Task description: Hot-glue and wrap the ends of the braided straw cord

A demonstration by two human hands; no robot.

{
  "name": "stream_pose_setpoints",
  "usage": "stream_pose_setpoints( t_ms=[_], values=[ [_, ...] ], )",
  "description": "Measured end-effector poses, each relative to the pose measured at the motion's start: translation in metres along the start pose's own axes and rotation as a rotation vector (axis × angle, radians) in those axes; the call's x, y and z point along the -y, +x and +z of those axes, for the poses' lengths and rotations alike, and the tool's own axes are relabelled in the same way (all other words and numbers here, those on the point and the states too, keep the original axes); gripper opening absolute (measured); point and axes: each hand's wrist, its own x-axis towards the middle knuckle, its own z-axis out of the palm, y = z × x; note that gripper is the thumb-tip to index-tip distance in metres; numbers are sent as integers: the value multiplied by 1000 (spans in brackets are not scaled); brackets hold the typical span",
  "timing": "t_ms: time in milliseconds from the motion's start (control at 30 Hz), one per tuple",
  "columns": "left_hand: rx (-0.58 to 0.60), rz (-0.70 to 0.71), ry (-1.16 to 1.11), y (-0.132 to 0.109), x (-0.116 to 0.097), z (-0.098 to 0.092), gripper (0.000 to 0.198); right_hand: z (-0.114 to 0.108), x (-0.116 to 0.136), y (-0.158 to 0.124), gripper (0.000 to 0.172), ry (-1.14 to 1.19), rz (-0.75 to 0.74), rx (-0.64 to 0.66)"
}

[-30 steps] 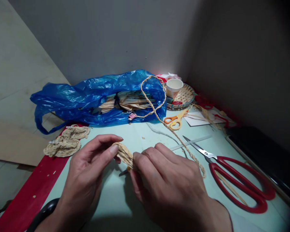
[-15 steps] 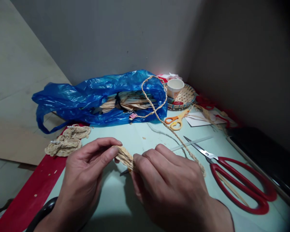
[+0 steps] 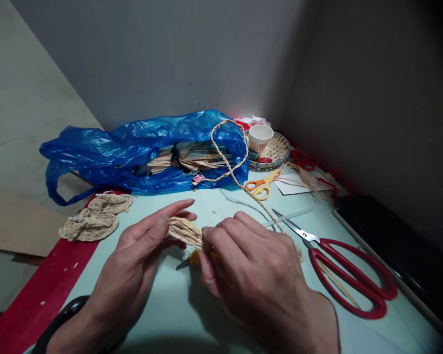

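Observation:
My right hand (image 3: 254, 265) pinches the right end of a small straw-coloured piece of coiled braided cord (image 3: 185, 232) between thumb and fingers. At its left end, my left hand (image 3: 140, 250) has the thumb against the coil, with the index finger stretched out past it and the other fingers behind. A long loose braid (image 3: 227, 160) loops over the blue bag and comes down behind my right hand, with a pink clip (image 3: 198, 178) at its far end. Under the coil lies a yellow tool with a dark pointed tip (image 3: 183, 265), partly hidden by my right hand.
Two coiled braid pieces (image 3: 90, 223) with pins lie at left. Behind is a blue plastic bag (image 3: 129, 152) of dried strips. Red-handled scissors (image 3: 350, 270), orange-yellow scissors (image 3: 262, 187), a woven basket (image 3: 280, 150) with a paper cup (image 3: 260, 137) and a black device (image 3: 384, 236) lie right.
The coil has turned flatter, showing more of its strands. My left index finger has straightened away from it. More of the yellow tool shows, and the whole view has shifted slightly.

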Motion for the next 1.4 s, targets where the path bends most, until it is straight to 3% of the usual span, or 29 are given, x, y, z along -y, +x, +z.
stream_pose_setpoints(
  t_ms=[167,367,467,767,900,967,1233,1400],
  values=[
    [-109,111,-165,2,-12,-1,29,0,-4,-1,19,-3,-31,44],
    [-343,268,-125,17,-20,-12,17,0,-7,-2,19,-41,-18,36],
    [-371,310,-114,24,-16,-20,28,0,-6,-2,19,-50,-20,-5],
    [-336,341,54,23,-9,-23,18,1,-4,0,16,-40,-66,-72],
    [-229,395,276,16,-12,-24,10,-5,-4,2,6,41,-195,-109],
    [-182,444,356,12,-14,-23,14,-8,-4,2,14,61,-240,-97],
    [-124,381,225,6,-13,-19,8,-11,-2,1,20,-12,-302,-75],
    [-41,421,317,8,-15,-22,16,-12,-2,1,22,-54,-270,-76]
  ],
)
